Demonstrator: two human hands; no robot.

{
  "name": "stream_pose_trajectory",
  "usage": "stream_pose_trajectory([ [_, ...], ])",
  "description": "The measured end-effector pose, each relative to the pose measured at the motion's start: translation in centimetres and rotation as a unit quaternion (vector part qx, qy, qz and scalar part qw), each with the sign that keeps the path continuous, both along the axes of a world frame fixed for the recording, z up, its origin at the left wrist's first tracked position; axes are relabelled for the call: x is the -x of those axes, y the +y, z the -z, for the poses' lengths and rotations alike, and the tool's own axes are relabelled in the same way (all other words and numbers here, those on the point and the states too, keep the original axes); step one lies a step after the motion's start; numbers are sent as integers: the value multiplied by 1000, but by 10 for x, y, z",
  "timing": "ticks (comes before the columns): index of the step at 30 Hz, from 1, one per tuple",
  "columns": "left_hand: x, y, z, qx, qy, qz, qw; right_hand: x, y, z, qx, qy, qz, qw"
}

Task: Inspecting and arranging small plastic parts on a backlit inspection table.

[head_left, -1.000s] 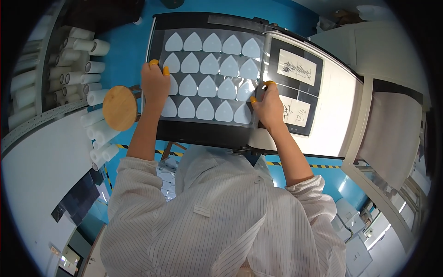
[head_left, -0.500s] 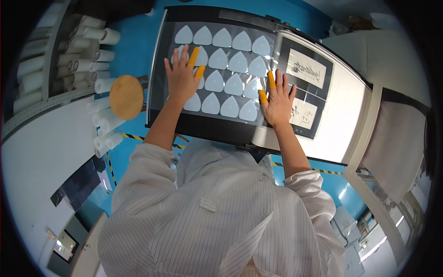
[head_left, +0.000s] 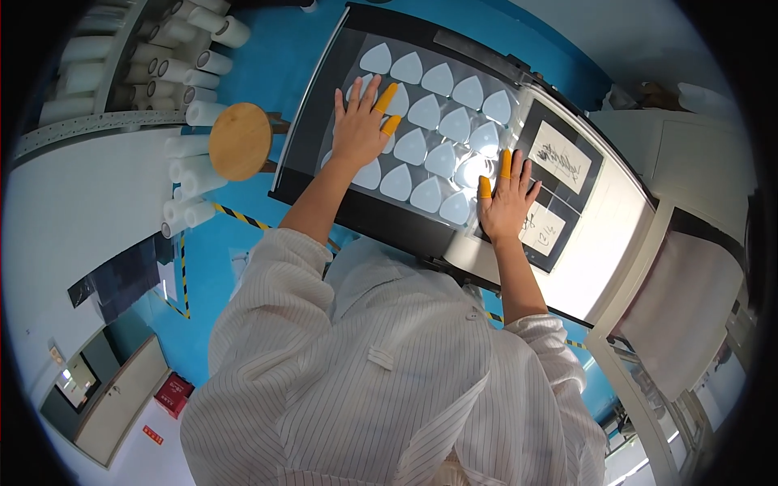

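Observation:
A clear sheet (head_left: 411, 173) lies over the dark bed of a machine, with several rows of pale teardrop-shaped pieces (head_left: 438, 79) on it. My left hand (head_left: 362, 130) rests on the left part of the sheet, fingers spread, covering some of the pieces. My right hand (head_left: 508, 197) lies by the sheet's right edge, fingers stretched out and apart. Yellow finger cots cover the thumb and index finger of both hands. Neither hand holds anything. Just right of my right hand are white papers with handwriting (head_left: 559, 154) in a dark frame.
A round wooden stool (head_left: 241, 142) stands left of the machine. White rolls (head_left: 215, 62) fill a rack at the far left, and more stand below. A pale panel (head_left: 604, 251) extends at the machine's right, beside a grey roll of material (head_left: 685, 300).
The whole view has turned clockwise, so the machine appears more tilted and shifted right. Both hands stay flat at about the same places on the sheet.

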State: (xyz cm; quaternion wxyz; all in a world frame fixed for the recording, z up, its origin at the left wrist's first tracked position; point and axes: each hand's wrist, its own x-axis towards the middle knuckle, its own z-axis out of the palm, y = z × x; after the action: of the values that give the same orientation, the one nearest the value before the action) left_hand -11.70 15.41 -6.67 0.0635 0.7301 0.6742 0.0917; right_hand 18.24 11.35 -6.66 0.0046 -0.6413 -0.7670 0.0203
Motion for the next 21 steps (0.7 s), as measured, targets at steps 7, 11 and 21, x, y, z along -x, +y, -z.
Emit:
stream_pose_trajectory([
  [7,-1,1,1,20,38,-1,999,-1,1,-4,-11,42,-7,999],
  [11,-1,2,4,-17,37,9,999,-1,1,-6,6,27,-2,1000],
  [21,0,-13,6,5,-3,-44,999,4,1,-4,2,11,-2,1000],
])
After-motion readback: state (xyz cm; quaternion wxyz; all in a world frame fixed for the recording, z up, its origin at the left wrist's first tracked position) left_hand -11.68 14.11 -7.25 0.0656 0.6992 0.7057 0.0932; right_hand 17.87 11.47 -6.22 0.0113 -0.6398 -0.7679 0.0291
